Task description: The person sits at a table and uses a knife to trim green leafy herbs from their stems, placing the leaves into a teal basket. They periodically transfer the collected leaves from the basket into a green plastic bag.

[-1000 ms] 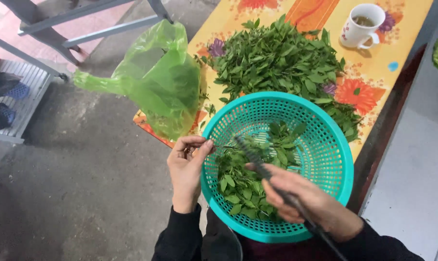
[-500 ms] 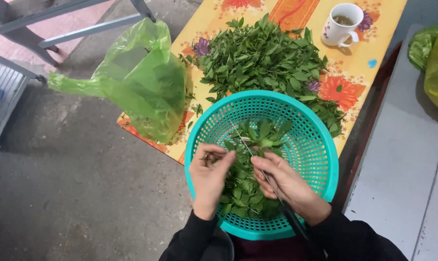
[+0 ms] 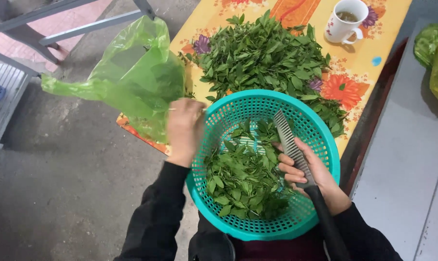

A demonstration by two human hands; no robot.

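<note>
A teal plastic basket (image 3: 320, 140) sits in my lap, holding a heap of picked green leaves (image 3: 240, 179). My right hand (image 3: 310, 176) rests over the basket's right side, gripping a crinkle-bladed knife (image 3: 289, 140) with a black handle, blade pointing away from me. My left hand (image 3: 184, 128), blurred, is at the basket's left rim beside the green plastic bag (image 3: 127, 82), fingers closed on a thin stem. A large pile of leafy sprigs (image 3: 265, 58) lies on the yellow floral table (image 3: 359, 67) beyond the basket.
A white mug (image 3: 344, 21) of tea stands at the table's far right. More green bags (image 3: 436, 53) lie on a grey surface at right. A grey metal frame (image 3: 50, 21) and concrete floor are at left.
My left hand has moved out of the basket to its left rim toward the green bag. The knife blade has lifted into plain view over the leaves.
</note>
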